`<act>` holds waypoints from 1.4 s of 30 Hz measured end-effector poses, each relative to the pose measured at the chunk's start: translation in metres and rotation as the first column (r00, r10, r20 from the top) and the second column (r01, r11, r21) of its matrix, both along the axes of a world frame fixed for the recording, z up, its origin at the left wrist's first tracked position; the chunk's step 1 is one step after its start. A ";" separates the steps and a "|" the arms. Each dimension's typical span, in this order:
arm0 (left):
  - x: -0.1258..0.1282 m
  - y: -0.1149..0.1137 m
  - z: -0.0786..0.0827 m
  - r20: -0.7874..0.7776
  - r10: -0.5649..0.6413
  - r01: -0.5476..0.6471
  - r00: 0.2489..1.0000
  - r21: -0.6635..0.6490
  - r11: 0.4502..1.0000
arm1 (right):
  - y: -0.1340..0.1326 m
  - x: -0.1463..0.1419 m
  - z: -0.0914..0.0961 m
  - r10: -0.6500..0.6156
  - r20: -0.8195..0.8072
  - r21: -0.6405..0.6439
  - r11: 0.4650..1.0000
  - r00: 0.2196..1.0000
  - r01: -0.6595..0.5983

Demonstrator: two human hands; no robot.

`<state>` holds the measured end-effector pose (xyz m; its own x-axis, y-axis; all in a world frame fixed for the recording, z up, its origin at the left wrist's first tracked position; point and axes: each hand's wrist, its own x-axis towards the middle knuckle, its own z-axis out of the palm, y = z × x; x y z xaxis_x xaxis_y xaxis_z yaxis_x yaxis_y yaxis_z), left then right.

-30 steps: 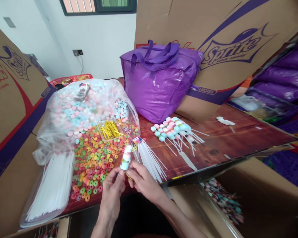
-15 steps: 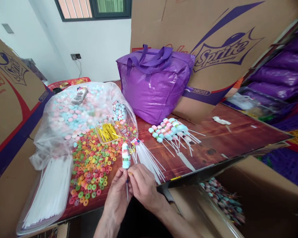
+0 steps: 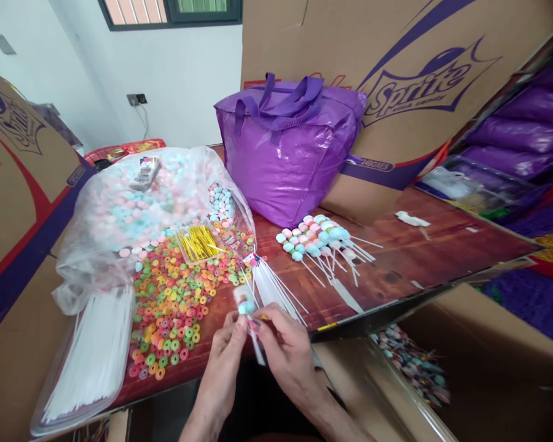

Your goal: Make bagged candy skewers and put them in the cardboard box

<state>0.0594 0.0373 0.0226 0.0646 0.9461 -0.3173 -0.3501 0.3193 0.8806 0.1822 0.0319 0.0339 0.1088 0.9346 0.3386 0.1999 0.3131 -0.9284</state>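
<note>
My left hand pinches a marshmallow candy skewer just below its pastel sweets, which are blurred by motion. The skewer tilts, with its white stick pointing down between my hands. Close against it, my right hand has its fingers closed at the base of the sweets. A small yellow bit, like a gold twist tie, shows at those fingertips. Just beyond lies a bundle of white sticks. Finished-looking marshmallow skewers lie in a group on the table to the right.
Gummy rings cover the table at left, beside a tray of gold twist ties. Behind are a clear bag of marshmallows and a purple bag. More white sticks fill a container. An open carton holds wrapped sweets.
The skewer has gone from upright to tilted and moved slightly right and down. My right hand has turned and shifted right, its fingers still at the skewer's base.
</note>
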 end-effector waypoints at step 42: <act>0.054 0.154 -0.022 -0.958 0.265 0.368 0.109 0.287 0.885 | 0.005 0.031 -0.033 -0.101 -0.455 -0.409 0.906 0.885 -0.107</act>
